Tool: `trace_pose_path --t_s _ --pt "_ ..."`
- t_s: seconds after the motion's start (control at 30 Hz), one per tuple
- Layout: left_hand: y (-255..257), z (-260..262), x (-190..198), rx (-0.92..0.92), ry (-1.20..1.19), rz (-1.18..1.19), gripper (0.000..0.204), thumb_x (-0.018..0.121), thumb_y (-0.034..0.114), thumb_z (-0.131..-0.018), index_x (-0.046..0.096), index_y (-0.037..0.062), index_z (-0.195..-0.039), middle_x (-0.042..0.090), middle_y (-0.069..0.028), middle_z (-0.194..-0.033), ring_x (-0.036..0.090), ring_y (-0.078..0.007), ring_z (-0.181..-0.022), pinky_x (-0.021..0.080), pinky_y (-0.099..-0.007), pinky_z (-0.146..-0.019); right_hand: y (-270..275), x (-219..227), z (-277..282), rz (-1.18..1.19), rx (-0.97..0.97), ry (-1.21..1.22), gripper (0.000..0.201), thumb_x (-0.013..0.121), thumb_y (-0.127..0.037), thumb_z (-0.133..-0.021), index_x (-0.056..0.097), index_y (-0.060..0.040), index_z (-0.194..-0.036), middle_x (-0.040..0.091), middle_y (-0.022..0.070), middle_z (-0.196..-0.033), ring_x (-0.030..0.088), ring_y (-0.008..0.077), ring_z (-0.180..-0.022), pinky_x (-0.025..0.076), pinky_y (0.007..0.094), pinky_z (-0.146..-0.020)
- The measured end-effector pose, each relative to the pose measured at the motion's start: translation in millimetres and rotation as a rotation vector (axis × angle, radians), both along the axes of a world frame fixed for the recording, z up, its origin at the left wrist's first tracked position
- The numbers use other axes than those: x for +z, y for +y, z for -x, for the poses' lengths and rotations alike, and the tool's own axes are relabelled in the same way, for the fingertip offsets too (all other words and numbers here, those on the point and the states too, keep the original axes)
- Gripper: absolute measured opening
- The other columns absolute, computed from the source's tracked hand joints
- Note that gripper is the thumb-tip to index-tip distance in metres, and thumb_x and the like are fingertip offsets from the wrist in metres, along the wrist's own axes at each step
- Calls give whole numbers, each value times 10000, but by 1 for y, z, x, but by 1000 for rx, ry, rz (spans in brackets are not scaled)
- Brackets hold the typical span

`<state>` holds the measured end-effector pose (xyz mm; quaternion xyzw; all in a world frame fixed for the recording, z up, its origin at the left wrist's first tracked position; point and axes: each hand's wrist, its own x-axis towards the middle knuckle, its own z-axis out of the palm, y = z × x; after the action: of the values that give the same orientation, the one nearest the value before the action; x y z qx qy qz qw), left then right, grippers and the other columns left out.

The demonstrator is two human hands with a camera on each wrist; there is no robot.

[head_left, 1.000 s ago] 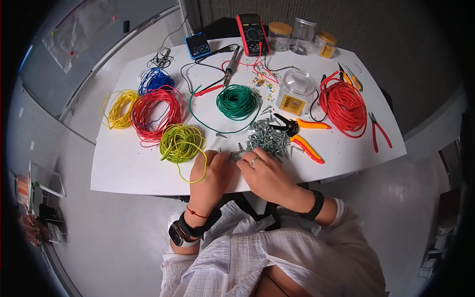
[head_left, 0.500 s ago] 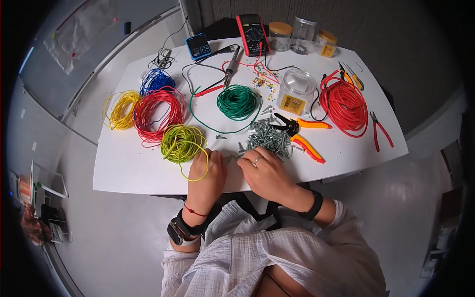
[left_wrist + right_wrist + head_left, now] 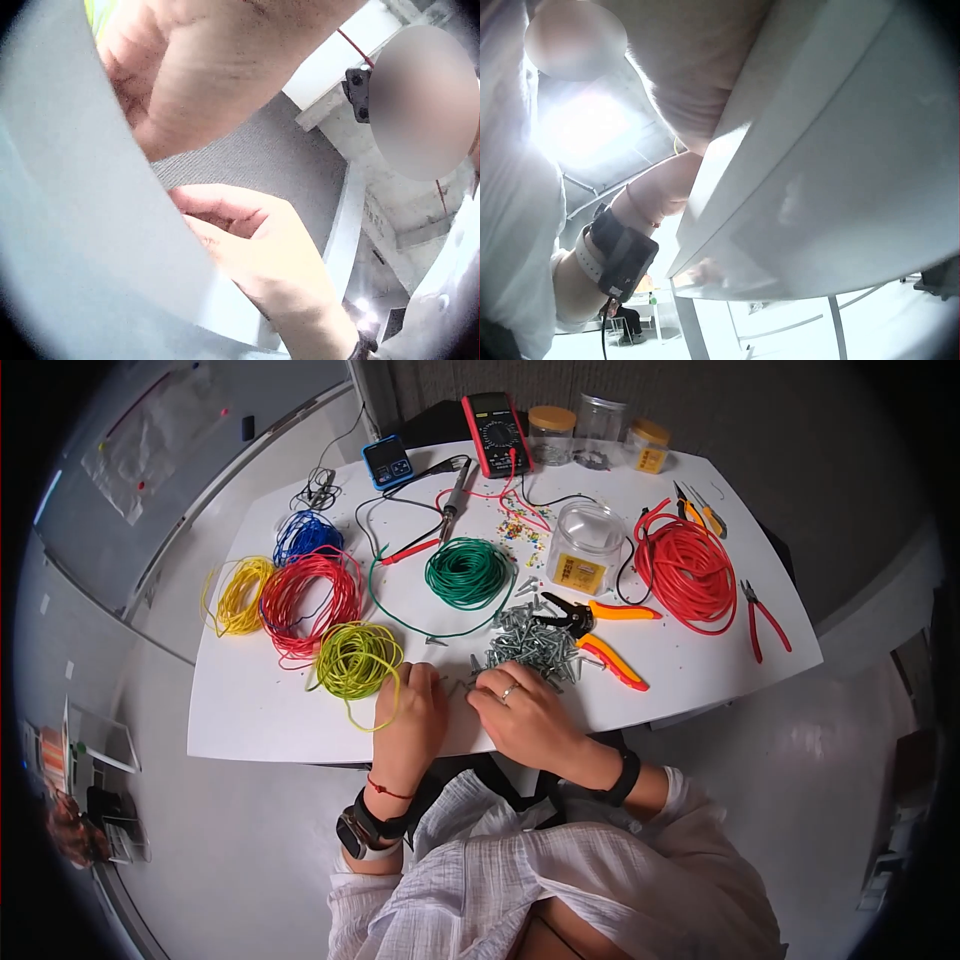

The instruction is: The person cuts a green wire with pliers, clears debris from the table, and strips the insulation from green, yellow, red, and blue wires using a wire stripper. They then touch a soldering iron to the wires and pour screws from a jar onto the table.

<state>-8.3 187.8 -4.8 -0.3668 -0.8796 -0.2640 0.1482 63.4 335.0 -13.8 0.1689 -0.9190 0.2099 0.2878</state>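
Note:
My left hand (image 3: 410, 710) rests at the table's front edge, fingers bent, right beside the yellow-green wire coil (image 3: 355, 660). A loose strand of that coil runs by its knuckles. My right hand (image 3: 525, 715), with a ring on one finger, lies bent at the near side of a pile of silver screws (image 3: 540, 645). A few loose screws (image 3: 458, 687) lie between the two hands. In the left wrist view the right hand (image 3: 262, 240) shows thumb and forefinger close together, their tips hidden by the table. I cannot tell whether either hand pinches a screw.
Wire strippers (image 3: 600, 628) lie against the pile's right side. Behind stand a clear jar (image 3: 588, 535) and a green wire coil (image 3: 467, 573). Red (image 3: 312, 605), blue and yellow coils sit left; red cable (image 3: 685, 575) and pliers (image 3: 762, 622) right. A soldering iron (image 3: 457, 495) and multimeter (image 3: 497, 435) are farther back.
My hands were almost together one second ago; a small gap now separates them, the left having drawn back leftward. The right stays at the pile. The head view has shifted slightly.

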Motion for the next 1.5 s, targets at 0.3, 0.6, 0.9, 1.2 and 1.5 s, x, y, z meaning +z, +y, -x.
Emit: trace_pose_path --t_s 0.3,0.6,0.9,1.2,1.5 --pt "-1 -16 2 -116 -696 -730 129 500 35 -836 457 -1 -952 529 -90 -805 510 -161 -605 432 -259 -547 4 1 0 154 33 104 174 585 -13 -646 548 -17 -816 510 86 -844 497 245 -801 436 344 -716" --pt "-10 -6 3 -459 -1908 -1415 331 436 49 -798 441 -49 -1115 514 -112 -887 510 -168 -762 473 -264 -651 8 0 -3 240 14 192 212 612 7 -638 572 -22 -845 526 72 -849 520 243 -787 442 345 -701" --pt "-7 -9 8 31 -711 -599 162 590 191 -778 486 74 -820 425 10 -496 383 -122 -392 309 -260 -378 11 -1 -9 256 -62 193 188 620 34 -643 598 -30 -818 547 69 -794 526 239 -699 440 324 -630" --pt "6 3 -3 7 27 71 161 615 186 -722 543 47 -682 555 -139 -546 555 -285 -477 445 -356 -439 4 2 -6 103 -94 72 147 644 -120 -678 549 -57 -770 482 61 -803 473 230 -779 417 327 -695" --pt "1 3 1 -86 -254 -100 156 532 167 -747 513 36 -665 528 -117 -544 513 -224 -449 400 -312 -396 -5 -4 0 -72 -134 -59 155 635 -77 -636 562 -31 -764 483 63 -799 479 230 -765 423 324 -676"
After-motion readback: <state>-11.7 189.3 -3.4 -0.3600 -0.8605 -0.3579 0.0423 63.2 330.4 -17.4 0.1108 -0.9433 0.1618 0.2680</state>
